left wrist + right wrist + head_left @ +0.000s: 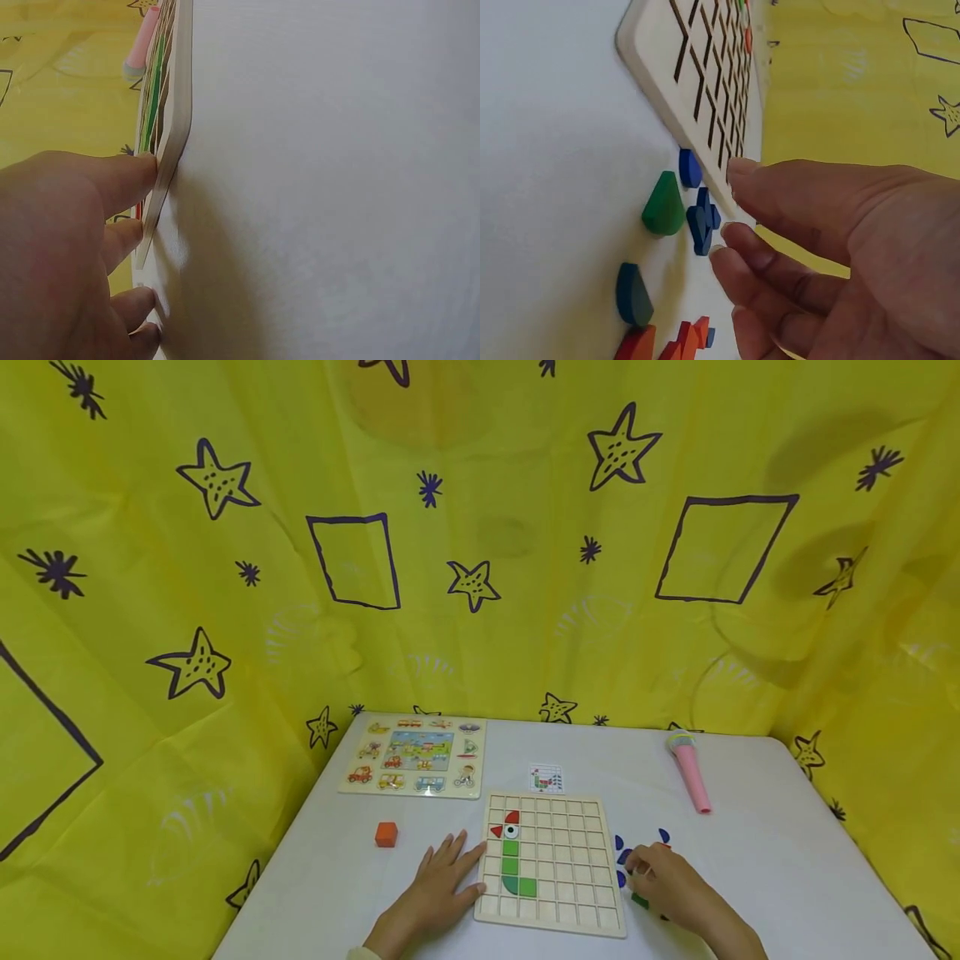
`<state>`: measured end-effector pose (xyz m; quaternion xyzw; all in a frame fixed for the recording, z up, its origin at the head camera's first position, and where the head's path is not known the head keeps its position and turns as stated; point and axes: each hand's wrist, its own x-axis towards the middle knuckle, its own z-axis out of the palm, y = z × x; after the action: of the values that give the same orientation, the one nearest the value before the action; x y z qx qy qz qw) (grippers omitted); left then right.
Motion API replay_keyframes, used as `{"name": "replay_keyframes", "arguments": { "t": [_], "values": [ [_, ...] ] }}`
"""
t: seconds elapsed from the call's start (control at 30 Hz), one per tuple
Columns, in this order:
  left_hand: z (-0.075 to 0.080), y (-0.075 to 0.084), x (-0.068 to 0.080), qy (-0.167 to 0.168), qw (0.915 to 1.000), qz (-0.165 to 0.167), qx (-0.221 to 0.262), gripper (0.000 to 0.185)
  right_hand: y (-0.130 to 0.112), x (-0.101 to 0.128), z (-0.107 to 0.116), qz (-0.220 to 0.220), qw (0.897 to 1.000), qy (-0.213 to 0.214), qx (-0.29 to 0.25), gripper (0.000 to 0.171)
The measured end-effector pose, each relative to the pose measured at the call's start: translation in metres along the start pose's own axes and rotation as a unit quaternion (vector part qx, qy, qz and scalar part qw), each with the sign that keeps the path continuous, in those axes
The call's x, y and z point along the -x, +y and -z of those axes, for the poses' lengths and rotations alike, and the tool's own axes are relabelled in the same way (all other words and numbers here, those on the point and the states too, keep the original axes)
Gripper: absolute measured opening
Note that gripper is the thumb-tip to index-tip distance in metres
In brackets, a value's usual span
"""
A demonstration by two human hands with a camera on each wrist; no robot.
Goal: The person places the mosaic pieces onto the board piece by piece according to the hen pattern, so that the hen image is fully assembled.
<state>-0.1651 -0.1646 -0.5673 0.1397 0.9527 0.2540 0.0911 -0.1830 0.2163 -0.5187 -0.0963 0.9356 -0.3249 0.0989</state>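
A wooden grid board (570,868) lies on the white table, with red, white-eye and green pieces (511,865) set in its left columns. My left hand (456,867) lies flat beside it, straight fingers (127,176) touching the board's left edge (178,127). My right hand (643,870) hovers over loose pieces right of the board. Its fingers (742,202) are loosely bent just above blue pieces (703,221) and hold nothing that I can see. A green piece (664,204), a teal piece (634,294) and red-orange pieces (656,345) lie close by.
A vehicle peg puzzle (415,756) sits at the back left, an orange cube (386,834) left of my left hand. A small pattern card (546,778) lies behind the board, a pink toy microphone (690,770) at the back right. Yellow curtains surround the table.
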Motion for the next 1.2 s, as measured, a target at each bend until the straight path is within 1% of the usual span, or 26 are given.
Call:
{"name": "replay_keyframes", "arguments": {
  "t": [0.07,0.2,0.4,0.57,0.63,0.8,1.0,1.13,1.2],
  "values": [
    [0.000,0.000,0.000,0.001,1.0000,-0.002,0.001,0.065,0.005,0.001,-0.002,-0.014,1.000,-0.012,0.013,0.017],
    [0.000,0.000,0.000,0.004,1.0000,-0.003,0.003,0.064,0.012,0.003,-0.009,-0.021,0.999,-0.031,0.029,0.022],
    [0.001,0.002,0.001,0.004,1.0000,-0.002,0.004,0.064,0.018,0.003,-0.012,-0.004,0.999,-0.011,0.034,0.022],
    [0.002,0.003,0.001,0.004,1.0000,-0.001,0.003,0.064,0.020,0.001,-0.011,-0.031,0.999,-0.010,0.034,0.021],
    [0.002,0.003,0.001,0.003,1.0000,-0.001,0.001,0.064,0.021,0.002,-0.011,-0.039,0.998,-0.010,0.049,0.023],
    [0.001,0.002,0.000,0.000,1.0000,-0.001,0.000,0.064,0.022,0.005,-0.013,-0.039,0.995,-0.021,0.087,0.027],
    [0.003,0.001,-0.001,0.005,1.0000,-0.006,-0.002,0.064,0.021,0.006,-0.014,-0.024,0.997,-0.013,0.069,0.021],
    [0.002,0.001,-0.002,0.002,1.0000,-0.007,0.003,0.064,0.020,0.009,-0.014,-0.023,0.998,-0.012,0.056,0.022],
    [0.001,0.001,-0.001,-0.001,1.0000,-0.002,0.002,0.064,0.021,0.009,-0.013,-0.022,0.998,-0.010,0.050,0.022]
  ]
}}
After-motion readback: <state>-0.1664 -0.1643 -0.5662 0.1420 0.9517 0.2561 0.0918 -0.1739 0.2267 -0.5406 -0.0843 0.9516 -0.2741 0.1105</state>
